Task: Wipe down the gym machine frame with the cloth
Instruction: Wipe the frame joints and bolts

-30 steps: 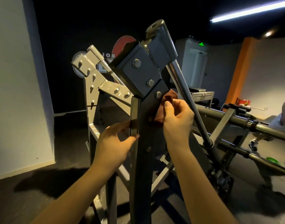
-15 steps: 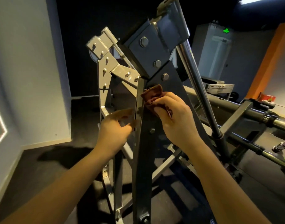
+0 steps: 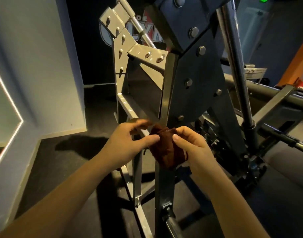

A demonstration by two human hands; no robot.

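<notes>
Two bare arms reach in from the bottom of the picture and meet at its centre. The right hand [image 3: 192,146] grips a dark red cloth [image 3: 166,152], fingers curled round its right side and thumb pressed on its front. The left hand [image 3: 128,143] is just beside it, its thumb tip touching the cloth's left edge. Its fingers stretch towards the top of the cloth but are blurred, so whether they pinch it cannot be told.

The bunched cloth sits at the centre of the picture, against the dark upright post [image 3: 165,93] of the frame [image 3: 198,74]. Directly above the hands, the post meets a wide dark plate studded with bolts, which fills the upper middle. To the plate's right, a shiny rod [image 3: 236,66] slants down towards the right edge.

Further back, in the upper left of centre, stands a pale grey bracket [image 3: 123,48], also bolted, with a grey beam running down towards the hands. Behind it, a round logo [image 3: 157,37] shows on a black wall.

A pale wall [image 3: 35,66] with a thin light strip [image 3: 8,93] fills the left side. The floor [image 3: 61,160] below is dark. An orange wall [image 3: 301,54] shows at the right edge.
</notes>
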